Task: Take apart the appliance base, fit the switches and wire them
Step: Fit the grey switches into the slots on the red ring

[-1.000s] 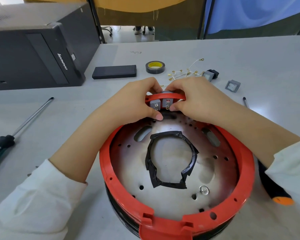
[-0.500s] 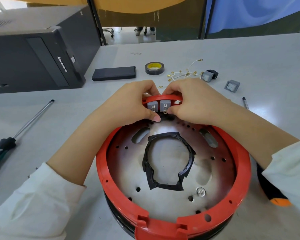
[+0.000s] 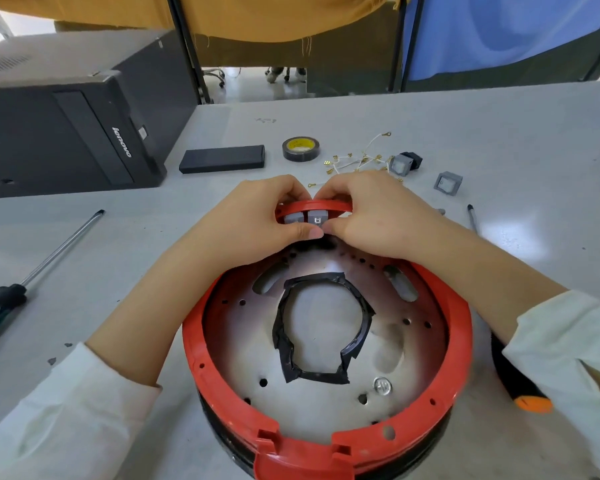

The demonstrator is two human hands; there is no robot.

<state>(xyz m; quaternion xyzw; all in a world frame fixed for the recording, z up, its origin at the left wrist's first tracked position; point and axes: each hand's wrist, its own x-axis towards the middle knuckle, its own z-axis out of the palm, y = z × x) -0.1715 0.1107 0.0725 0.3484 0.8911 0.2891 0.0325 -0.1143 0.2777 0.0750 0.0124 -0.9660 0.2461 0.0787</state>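
round red plastic appliance base (image 3: 326, 427) sits on grey counter (image 3: 499, 133), near edge. left hand (image 3: 257, 216), right hand (image 3: 378, 216) both pinch two grey square switches (image 3: 307, 218) at base's far rim, thumbs touching.

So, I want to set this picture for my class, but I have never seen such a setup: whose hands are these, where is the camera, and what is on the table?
The picture comes from a camera worn on a person's head, looking down at their own hands; there is no robot. The left hand and right hand both grip the far edge of a round red appliance base, pinching two grey switches seated in its rim. On the grey table lie a screwdriver, a tape roll, a flat black box, loose wires with metal ends, and two more switches, one of them lying apart from the wires. A computer case stands at the far left.
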